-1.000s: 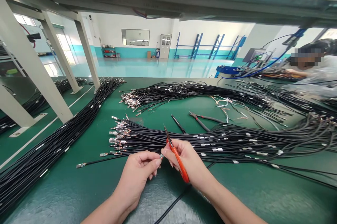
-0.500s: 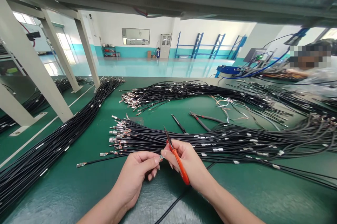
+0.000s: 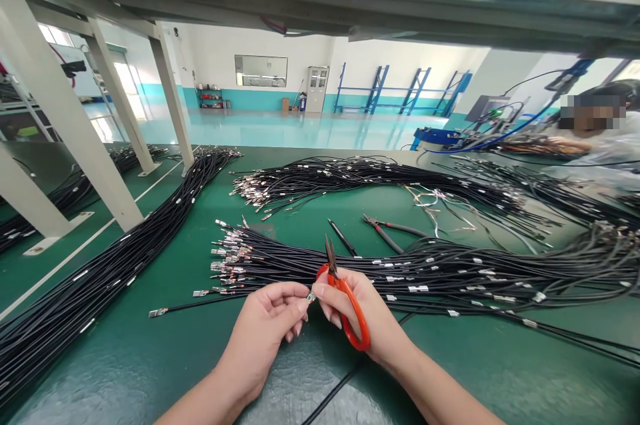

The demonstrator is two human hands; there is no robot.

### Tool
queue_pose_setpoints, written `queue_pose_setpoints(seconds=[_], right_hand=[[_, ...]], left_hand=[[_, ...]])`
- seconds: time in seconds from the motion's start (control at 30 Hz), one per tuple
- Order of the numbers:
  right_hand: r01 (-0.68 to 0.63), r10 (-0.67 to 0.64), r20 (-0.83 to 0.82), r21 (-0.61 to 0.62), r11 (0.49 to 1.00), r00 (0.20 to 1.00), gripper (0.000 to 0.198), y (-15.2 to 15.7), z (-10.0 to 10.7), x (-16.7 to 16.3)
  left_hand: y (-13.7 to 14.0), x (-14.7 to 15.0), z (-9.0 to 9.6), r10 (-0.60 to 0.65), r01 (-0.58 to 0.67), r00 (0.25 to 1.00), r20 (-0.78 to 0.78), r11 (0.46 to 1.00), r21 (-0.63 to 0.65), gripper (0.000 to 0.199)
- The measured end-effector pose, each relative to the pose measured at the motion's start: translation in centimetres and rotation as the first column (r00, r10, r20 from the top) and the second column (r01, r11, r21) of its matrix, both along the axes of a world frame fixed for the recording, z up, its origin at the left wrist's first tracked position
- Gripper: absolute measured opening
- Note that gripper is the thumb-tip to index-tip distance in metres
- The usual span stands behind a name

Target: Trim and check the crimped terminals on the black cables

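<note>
The left hand [image 3: 273,322] is pinching a small connector [image 3: 311,297] between thumb and forefinger, just above the bench [image 3: 450,365]. The right hand [image 3: 360,298] is gripping scissors [image 3: 363,325] in its curled fingers, its thumb tip also meeting the connector. Fingertips are covering most of that piece, so whether the cable [image 3: 335,388] below is running into it is hard to tell. With so little metal being held, a loose pinch could be dropping it. The blades are pointing toward the bundle [image 3: 300,262]; a careless forward tilt could be nicking insulation.
</note>
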State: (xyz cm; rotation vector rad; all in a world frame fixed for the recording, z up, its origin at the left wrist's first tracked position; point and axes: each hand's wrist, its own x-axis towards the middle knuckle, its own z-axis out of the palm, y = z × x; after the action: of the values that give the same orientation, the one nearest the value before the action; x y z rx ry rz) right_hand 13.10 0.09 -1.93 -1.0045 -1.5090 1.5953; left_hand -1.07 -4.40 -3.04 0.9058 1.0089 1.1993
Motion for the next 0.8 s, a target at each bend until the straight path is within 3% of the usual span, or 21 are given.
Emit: queue_pose_setpoints(seconds=[0.1,0.23,0.63,0.8], right_hand=[[0.003,-0.003,-0.020,-0.011,1.000,1.000,0.025,0.19,-0.13,0.10],[0.010,-0.010,-0.009,-0.012,1.000,1.000,0.025,0.16,0.05,0.18],[0.000,-0.001,0.012,0.029,1.000,1.000,0.022,0.11,0.16,0.39],[-0.043,0.042,0.043,0.023,0.999,0.998,0.021,0.13,0.53,0.58]], left_hand=[[-0.03,0.11,-0.17,0.071,-0.063,0.994,-0.082,0.994,0.092,0.024],[-0.11,0.23,-0.13,0.117,-0.074,0.973,-0.199,0.976,0.207,0.018],[-0.31,0.29,-0.08,0.176,-0.145,0.954,-0.241,0.979,0.140,0.010],[0.11,-0.61,0.14,0.237,-0.148,0.892,-0.385,0.958,0.247,0.007]])
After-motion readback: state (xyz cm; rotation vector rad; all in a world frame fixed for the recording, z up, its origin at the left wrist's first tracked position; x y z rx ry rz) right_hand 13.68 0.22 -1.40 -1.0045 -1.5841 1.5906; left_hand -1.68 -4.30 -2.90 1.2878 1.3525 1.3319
